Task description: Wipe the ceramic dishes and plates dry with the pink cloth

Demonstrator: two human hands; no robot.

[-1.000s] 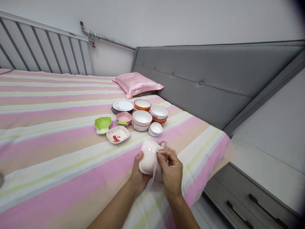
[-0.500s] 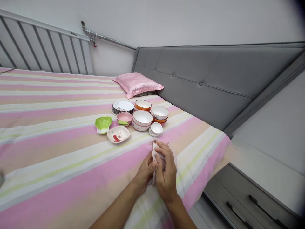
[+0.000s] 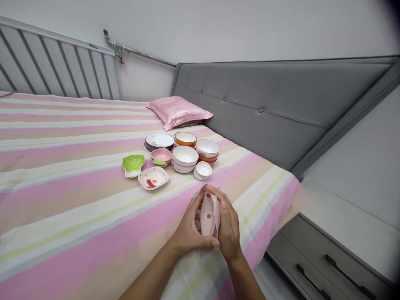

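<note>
The grip is two-handed: the left hand (image 3: 186, 233) and the right hand (image 3: 229, 227) are cupped toward each other and closed around a small dish (image 3: 208, 216). It stands on edge between the palms, so only a narrow slice shows, white with a red line and red dots. The fingertips of both hands meet over its top edge. The dish is held just above the striped bed (image 3: 78, 200), near the bed's right side and in front of the other crockery. I cannot tell whether a cloth is tucked in with it, as the hands cover most of it.

Farther up the bed sits a cluster of dishes. A stack of saucers (image 3: 203, 170) is nearest the hands, with a white bowl (image 3: 185, 158) just behind it. A square dish (image 3: 153, 178) and a green leaf dish (image 3: 133, 164) lie to the left, a pink bowl (image 3: 161, 156) between them and the white bowl. Behind are a stack of plates (image 3: 159, 141), an orange bowl (image 3: 185, 138) and two nested bowls (image 3: 208, 150). A pink pillow (image 3: 178, 110) lies by the grey headboard (image 3: 265, 108).

The small dish looks like glazed ceramic: light, stiff, smooth enough to slip, and likely to chip if knocked against another piece. The rim seems the surest place to hold it, thumb inside and fingers under the base, or palms pressed on opposite edges as here
</note>
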